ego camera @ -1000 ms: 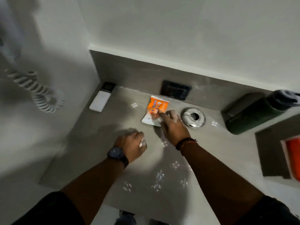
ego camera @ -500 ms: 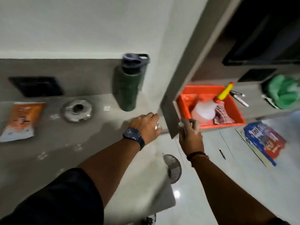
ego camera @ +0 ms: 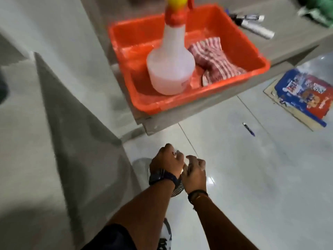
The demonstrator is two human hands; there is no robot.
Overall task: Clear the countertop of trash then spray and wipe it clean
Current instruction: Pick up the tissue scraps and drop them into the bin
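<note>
- The left hand is hanging in the lower centre of the frame with its fingers clenched, pinching a white scrap that is peeking out at the fingertips.
- The right hand is sitting just beside it, almost touching, with its fingers curling inward. Whether it is gripping anything cannot be told.
- Both hands are hovering over a wire-mesh bin that is standing on the glossy floor and showing only between the wrists.
- A dark watch is circling the left wrist, and a dark bracelet is circling the right.
- The grey countertop is filling the left side of the frame, its corner ending just left of the hands.
- The spray bottle is standing upright in the orange tray at upper centre. Its long axis is running up the frame, with the wide base toward the hands and the red-and-yellow head pointing at the top edge.
- The striped cloth is lying crumpled in the tray, touching the bottle's right side.
- The tray is resting on a grey shelf, with markers lying beyond it at upper right.
- A blue package and a pen are lying on the floor at right, well apart from the hands.
</note>
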